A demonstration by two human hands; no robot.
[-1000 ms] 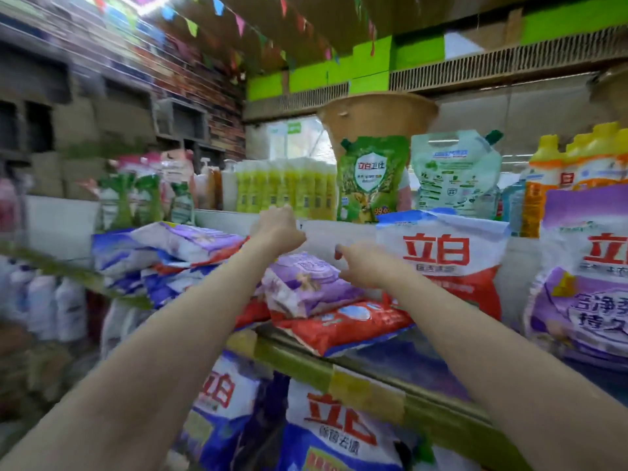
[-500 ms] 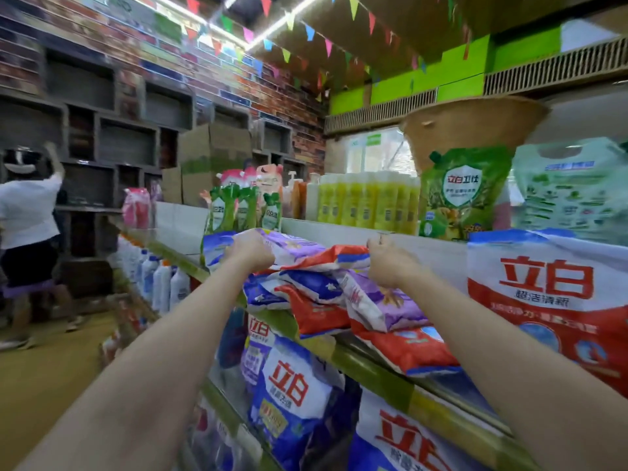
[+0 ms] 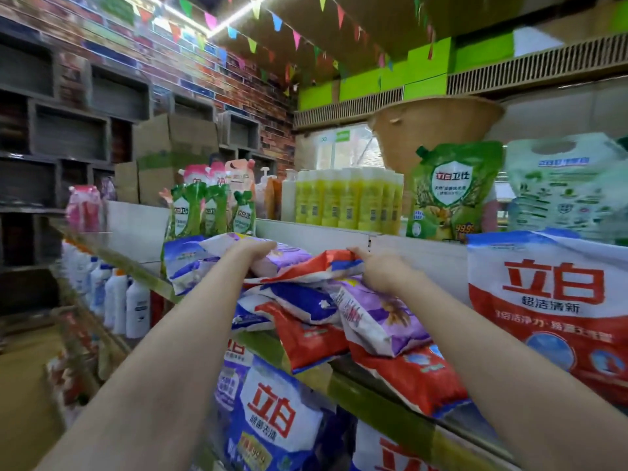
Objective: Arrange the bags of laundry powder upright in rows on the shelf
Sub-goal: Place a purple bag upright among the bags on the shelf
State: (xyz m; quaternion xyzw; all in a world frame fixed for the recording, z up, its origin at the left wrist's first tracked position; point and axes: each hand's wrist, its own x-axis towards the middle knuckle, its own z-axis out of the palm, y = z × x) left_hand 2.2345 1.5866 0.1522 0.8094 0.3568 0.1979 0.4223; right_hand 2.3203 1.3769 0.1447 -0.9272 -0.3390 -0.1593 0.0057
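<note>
Several laundry powder bags lie flat in a jumbled pile on the middle shelf (image 3: 380,396). My left hand (image 3: 255,249) grips the left end of a red and white bag (image 3: 316,266) on top of the pile, next to a purple bag (image 3: 289,256). My right hand (image 3: 377,273) pinches the same red and white bag at its right end. Under it lie a blue bag (image 3: 299,302), a purple bag (image 3: 377,317) and red bags (image 3: 306,338). One big red and white bag (image 3: 550,307) stands upright at the right.
Green pouches (image 3: 452,195), yellow bottles (image 3: 346,198) and a woven basket (image 3: 431,130) stand on the upper shelf. Blue powder bags (image 3: 272,413) fill the shelf below. White bottles (image 3: 112,297) line the shelf further left. Cardboard boxes (image 3: 173,147) sit behind.
The view has swung left along the aisle. Both hands have moved from the back of the shelf onto the pile and closed on the top red and white bag.
</note>
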